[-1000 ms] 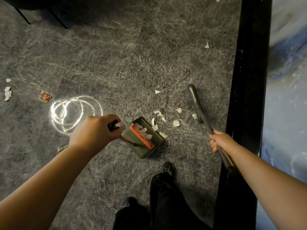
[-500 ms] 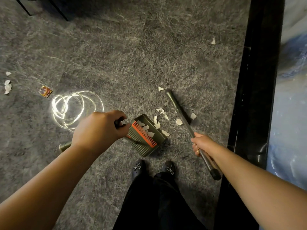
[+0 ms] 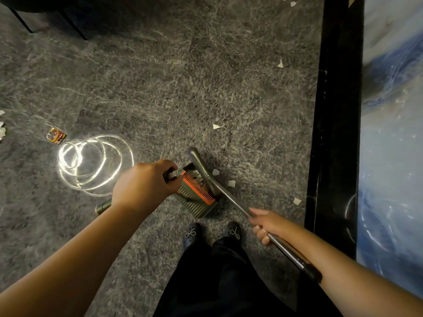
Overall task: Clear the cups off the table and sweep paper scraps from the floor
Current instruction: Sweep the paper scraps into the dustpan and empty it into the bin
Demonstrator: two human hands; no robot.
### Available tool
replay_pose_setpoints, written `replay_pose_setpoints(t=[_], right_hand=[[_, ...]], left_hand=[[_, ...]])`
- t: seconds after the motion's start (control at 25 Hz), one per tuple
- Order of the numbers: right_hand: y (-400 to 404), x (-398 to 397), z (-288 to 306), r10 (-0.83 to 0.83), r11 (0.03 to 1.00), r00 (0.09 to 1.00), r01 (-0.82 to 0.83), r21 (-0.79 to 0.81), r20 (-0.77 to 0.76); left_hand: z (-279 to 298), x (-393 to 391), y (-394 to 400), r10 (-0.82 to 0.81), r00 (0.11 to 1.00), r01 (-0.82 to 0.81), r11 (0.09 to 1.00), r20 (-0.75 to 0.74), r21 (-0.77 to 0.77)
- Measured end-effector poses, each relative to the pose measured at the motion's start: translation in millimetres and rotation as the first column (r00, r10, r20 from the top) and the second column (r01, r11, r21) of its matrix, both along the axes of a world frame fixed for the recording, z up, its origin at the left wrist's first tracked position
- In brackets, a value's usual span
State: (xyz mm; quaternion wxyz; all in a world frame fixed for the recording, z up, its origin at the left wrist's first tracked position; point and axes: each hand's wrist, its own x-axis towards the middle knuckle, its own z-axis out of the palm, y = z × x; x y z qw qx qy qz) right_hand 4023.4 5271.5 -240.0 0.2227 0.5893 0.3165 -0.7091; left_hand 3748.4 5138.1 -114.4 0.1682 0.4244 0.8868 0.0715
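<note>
A green dustpan (image 3: 194, 202) with an orange comb edge stands on the grey carpet just ahead of my feet. My left hand (image 3: 144, 186) grips its handle. My right hand (image 3: 265, 225) grips the metal broom handle (image 3: 231, 197), whose head lies across the dustpan's mouth. White paper scraps lie right of the pan (image 3: 231, 183), near the black edge (image 3: 297, 201), ahead of the pan (image 3: 217, 126) and farther off (image 3: 280, 64). Some scraps sit inside the pan.
The black edge of a table (image 3: 336, 124) with a blue and white top runs down the right side. A bright ring of reflected light (image 3: 91, 163), a small red and yellow wrapper (image 3: 55, 135) and more scraps (image 3: 1, 131) lie at left. Dark chair legs (image 3: 73, 26) stand far left.
The broom head has swept left from beside the table edge onto the dustpan's mouth, pushing most scraps near the pan into it. My left hand and the pan have stayed put.
</note>
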Motion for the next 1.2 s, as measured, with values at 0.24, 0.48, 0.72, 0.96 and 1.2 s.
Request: replay_pose_setpoints(t=[0.24,0.48,0.72,0.96,1.2], right_hand=[[-1.1,4.5,27.5,-0.077,0.996,0.995,0.080,0.048,-0.063],[22.7,-1.5,12.0,-0.138,0.975,0.990,0.137,0.177,-0.008],[34.8,6.9,-12.1,-0.204,0.966,0.978,0.194,0.169,0.048],[-5.5,-11.9,-45.5,-0.238,0.966,0.970,0.233,0.108,0.040],[-32.5,-31.1,-25.7,-0.234,0.972,0.972,0.234,0.012,-0.024]], left_hand=[[0.4,-6.3,-7.1,-0.019,1.000,0.019,1.000,0.014,-0.011],[3.2,-22.4,-22.4,-0.114,0.992,0.115,0.993,0.054,-0.028],[2.3,-38.7,-19.6,-0.172,0.985,0.172,0.985,0.026,-0.023],[-4.8,-37.5,-16.0,-0.184,0.983,0.184,0.983,-0.001,0.016],[-7.6,-41.3,-14.4,-0.186,0.983,0.186,0.983,-0.006,-0.007]])
